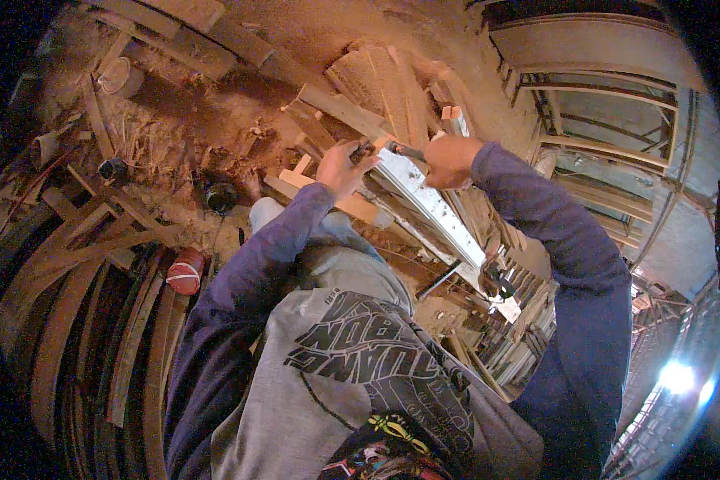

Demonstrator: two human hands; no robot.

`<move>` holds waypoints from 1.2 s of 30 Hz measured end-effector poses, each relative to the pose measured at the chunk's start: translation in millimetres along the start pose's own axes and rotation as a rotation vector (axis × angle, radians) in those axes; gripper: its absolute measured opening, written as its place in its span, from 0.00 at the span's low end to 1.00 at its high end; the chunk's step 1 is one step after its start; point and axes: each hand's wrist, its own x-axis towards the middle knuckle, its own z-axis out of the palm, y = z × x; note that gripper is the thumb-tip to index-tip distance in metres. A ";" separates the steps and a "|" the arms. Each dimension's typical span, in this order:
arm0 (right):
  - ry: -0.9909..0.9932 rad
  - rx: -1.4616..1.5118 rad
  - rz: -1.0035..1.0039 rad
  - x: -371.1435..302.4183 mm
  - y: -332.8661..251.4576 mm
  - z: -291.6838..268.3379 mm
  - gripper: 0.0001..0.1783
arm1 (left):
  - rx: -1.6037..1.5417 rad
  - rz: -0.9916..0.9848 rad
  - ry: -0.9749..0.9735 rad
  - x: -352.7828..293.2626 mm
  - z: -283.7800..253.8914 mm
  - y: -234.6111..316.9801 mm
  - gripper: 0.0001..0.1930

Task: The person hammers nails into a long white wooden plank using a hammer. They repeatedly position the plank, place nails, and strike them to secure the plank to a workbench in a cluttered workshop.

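Note:
In front of me, a long white board point(436, 206) with dark specks runs from between my hands down to the right. My left hand point(345, 169) is closed beside the board's far end, its fingers bent together around something small and dark that I cannot make out. On the other side my right hand point(451, 162) is wrapped round a dark tool point(409, 151), which points left across the board's end toward my left fingers. The tool's kind is unclear because the hand covers much of it. Wooden planks point(352, 114) lie just beyond both hands.
A red-and-white container point(186, 271) stands at the left near dark curved planks point(138, 344). A pale bucket point(121, 78) sits far left on brown ground. A clamp-like black tool point(499, 282) rests at the board's near end. Stacked timber point(524, 340) lies at right.

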 end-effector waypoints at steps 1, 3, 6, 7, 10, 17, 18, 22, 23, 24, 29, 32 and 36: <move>0.059 0.056 -0.012 -7.0 0.0 6.9 0.18 | 0.006 0.005 0.017 0.4 0.0 0.4 0.28; 0.124 0.137 0.024 -15.0 1.3 23.5 0.18 | -0.012 -0.008 0.008 1.4 0.9 -0.6 0.27; 0.240 0.213 0.126 -12.5 7.2 58.2 0.18 | -0.063 -0.053 -0.035 3.4 2.4 -6.0 0.26; 0.337 0.243 0.135 -11.0 8.1 75.9 0.17 | -0.064 -0.069 -0.033 3.8 3.3 -8.4 0.25; 0.572 0.408 0.156 -0.3 7.5 130.3 0.17 | -0.097 -0.055 0.004 5.7 5.8 -13.9 0.23; 0.890 0.756 0.222 20.2 -33.5 211.4 0.14 | -0.112 -0.014 0.203 -2.9 7.8 4.3 0.19; 0.889 0.816 0.226 18.2 -39.6 215.2 0.14 | -0.183 -0.021 0.156 -4.7 5.2 9.5 0.18; 1.004 0.791 0.176 8.7 -53.5 219.4 0.14 | -0.418 -0.010 -0.076 -13.4 -0.3 31.8 0.14; 1.030 0.760 0.160 7.5 -54.9 218.6 0.14 | -0.465 0.031 -0.129 -15.5 -1.5 36.1 0.13; 1.045 0.749 0.144 6.4 -56.1 217.7 0.14 | -0.491 -0.008 -0.172 -16.7 -2.5 39.4 0.13; 1.101 0.692 0.055 1.9 -62.7 208.6 0.14 | -0.394 -0.124 -0.229 -22.6 -14.3 41.2 0.12; 0.865 0.698 0.088 -6.7 -67.3 202.5 0.14 | -0.225 -0.055 -0.282 -27.3 -28.8 35.8 0.11; 0.730 0.774 -0.040 -14.3 -71.0 196.1 0.11 | -0.155 -0.112 -0.349 -38.8 -42.7 31.2 0.10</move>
